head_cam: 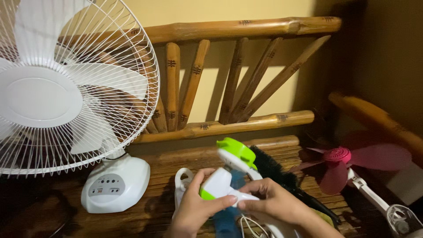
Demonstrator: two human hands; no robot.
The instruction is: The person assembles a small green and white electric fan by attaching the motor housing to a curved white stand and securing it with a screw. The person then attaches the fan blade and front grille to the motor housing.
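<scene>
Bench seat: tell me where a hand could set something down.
Bare slats lie between the white fan base and the left hand. Crowded to the right: both hands hold the green-and-white gadget, with black brush and pink fan beside.

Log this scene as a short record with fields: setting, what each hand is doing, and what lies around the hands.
Setting: bamboo bench against a yellow wall
Left hand: grips the white and green body of a small fan
Right hand: pinches the small fan's white stem
Left of hands: white table fan with button base
Behind hands: black brush
Right of hands: pink fan with bare blades
Under hands: blue object, kind unclear
</scene>
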